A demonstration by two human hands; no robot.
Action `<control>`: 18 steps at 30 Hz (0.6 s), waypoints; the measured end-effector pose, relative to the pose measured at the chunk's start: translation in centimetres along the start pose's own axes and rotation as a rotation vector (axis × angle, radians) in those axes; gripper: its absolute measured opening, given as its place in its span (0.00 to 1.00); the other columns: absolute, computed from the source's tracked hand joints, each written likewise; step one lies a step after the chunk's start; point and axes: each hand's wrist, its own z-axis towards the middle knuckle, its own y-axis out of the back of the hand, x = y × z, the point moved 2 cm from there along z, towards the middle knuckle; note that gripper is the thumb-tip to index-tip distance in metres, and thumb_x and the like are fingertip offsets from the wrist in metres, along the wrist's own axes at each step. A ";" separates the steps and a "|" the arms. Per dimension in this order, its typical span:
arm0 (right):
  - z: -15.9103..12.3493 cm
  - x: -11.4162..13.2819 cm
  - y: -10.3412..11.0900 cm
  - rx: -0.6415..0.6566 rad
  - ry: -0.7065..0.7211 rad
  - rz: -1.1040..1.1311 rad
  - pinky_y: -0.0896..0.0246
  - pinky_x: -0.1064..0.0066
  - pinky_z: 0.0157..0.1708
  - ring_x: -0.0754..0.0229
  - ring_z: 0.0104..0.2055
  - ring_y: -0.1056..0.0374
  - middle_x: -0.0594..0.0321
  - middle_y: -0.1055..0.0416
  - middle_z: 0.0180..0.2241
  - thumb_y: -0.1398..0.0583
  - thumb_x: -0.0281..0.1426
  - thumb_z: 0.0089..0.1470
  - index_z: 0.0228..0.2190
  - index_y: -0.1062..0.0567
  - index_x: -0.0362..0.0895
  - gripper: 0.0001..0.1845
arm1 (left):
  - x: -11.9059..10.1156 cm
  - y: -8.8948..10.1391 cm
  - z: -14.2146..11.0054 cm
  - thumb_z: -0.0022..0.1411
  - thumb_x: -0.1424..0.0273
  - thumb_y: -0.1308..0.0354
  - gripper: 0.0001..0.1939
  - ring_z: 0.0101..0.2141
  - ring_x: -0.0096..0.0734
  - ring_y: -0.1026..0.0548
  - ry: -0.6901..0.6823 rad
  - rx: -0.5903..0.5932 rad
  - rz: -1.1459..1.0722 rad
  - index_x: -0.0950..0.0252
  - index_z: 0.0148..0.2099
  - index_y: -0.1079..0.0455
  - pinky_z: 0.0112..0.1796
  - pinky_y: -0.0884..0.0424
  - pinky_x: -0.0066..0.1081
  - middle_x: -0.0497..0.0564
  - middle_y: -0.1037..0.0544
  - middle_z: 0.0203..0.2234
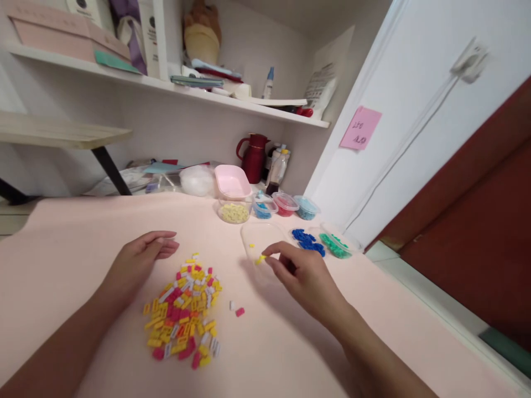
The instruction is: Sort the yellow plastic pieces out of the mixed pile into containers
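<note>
A pile of small yellow, pink, white and orange bricks (185,307) lies on the pink table (70,237) in front of me. My left hand (139,258) rests flat beside the pile's upper left, fingers stretched out, holding nothing. My right hand (301,273) pinches a small yellow brick (260,259) over a clear plastic container (259,239) that has one yellow piece in it. Two stray bricks, one white and one pink (239,312), lie just right of the pile.
Small clear tubs of yellow (234,212), blue (264,208), red (284,203) and light-blue pieces (307,208) line the back. Loose blue (307,241) and green bricks (334,245) sit to the right. A pink tub, red jug (253,156), shelves and a door stand behind.
</note>
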 end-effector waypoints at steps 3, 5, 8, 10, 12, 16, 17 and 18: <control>0.2 -0.5 0.6 -0.131 -0.035 0.023 0.52 0.75 0.22 0.67 0.19 0.44 0.73 0.39 0.17 0.44 0.29 0.58 0.39 0.24 0.48 0.09 | 0.1 0.1 0.1 0.56 0.56 0.44 0.19 0.40 0.39 0.21 0.011 0.002 0.010 0.60 0.45 0.26 0.51 0.30 0.44 0.52 0.18 0.36; 0.2 -0.5 0.7 -0.197 -0.021 0.048 0.52 0.75 0.22 0.68 0.19 0.45 0.73 0.40 0.17 0.44 0.29 0.58 0.42 0.25 0.48 0.11 | -0.1 0.1 0.1 0.55 0.56 0.44 0.19 0.40 0.39 0.21 0.024 -0.003 0.015 0.60 0.45 0.26 0.52 0.30 0.44 0.52 0.18 0.36; 0.0 -0.2 0.7 -0.247 0.016 0.098 0.51 0.75 0.22 0.68 0.19 0.46 0.72 0.40 0.19 0.45 0.28 0.58 0.44 0.26 0.48 0.13 | -0.3 0.1 -0.1 0.55 0.56 0.44 0.19 0.40 0.40 0.21 0.039 -0.014 0.020 0.61 0.45 0.26 0.51 0.30 0.44 0.53 0.18 0.36; -0.1 0.1 0.7 -0.255 0.034 0.131 0.51 0.75 0.21 0.68 0.19 0.46 0.71 0.38 0.19 0.45 0.28 0.59 0.42 0.24 0.47 0.12 | -0.3 0.1 -0.1 0.54 0.56 0.43 0.19 0.40 0.40 0.20 0.039 -0.015 0.025 0.61 0.45 0.26 0.51 0.29 0.43 0.53 0.18 0.35; -0.3 0.3 0.7 -0.251 0.047 0.162 0.50 0.75 0.21 0.67 0.20 0.45 0.69 0.34 0.21 0.45 0.28 0.59 0.40 0.23 0.47 0.11 | -0.2 0.2 -0.1 0.54 0.56 0.43 0.19 0.40 0.40 0.21 0.029 -0.013 0.026 0.61 0.45 0.26 0.51 0.29 0.43 0.52 0.18 0.36; -0.6 0.9 -0.1 -0.161 0.092 0.196 0.43 0.75 0.24 0.67 0.22 0.39 0.63 0.25 0.29 0.46 0.29 0.60 0.39 0.23 0.45 0.12 | -0.1 0.1 -0.1 0.55 0.56 0.43 0.19 0.39 0.38 0.21 0.012 -0.008 0.007 0.61 0.44 0.26 0.50 0.29 0.42 0.52 0.18 0.35; -0.7 1.0 -0.4 -0.113 0.116 0.198 0.41 0.75 0.26 0.66 0.23 0.37 0.62 0.24 0.30 0.46 0.29 0.60 0.40 0.23 0.46 0.12 | -0.1 0.1 -0.1 0.55 0.56 0.44 0.19 0.39 0.38 0.21 0.010 -0.008 0.008 0.61 0.44 0.26 0.50 0.29 0.42 0.52 0.18 0.35; -0.8 1.2 -0.9 -0.054 0.149 0.201 0.39 0.74 0.29 0.65 0.25 0.34 0.61 0.23 0.32 0.47 0.29 0.60 0.40 0.23 0.46 0.13 | -0.2 0.0 -0.2 0.55 0.57 0.44 0.18 0.39 0.37 0.21 0.009 -0.007 0.010 0.61 0.44 0.26 0.49 0.29 0.41 0.52 0.18 0.35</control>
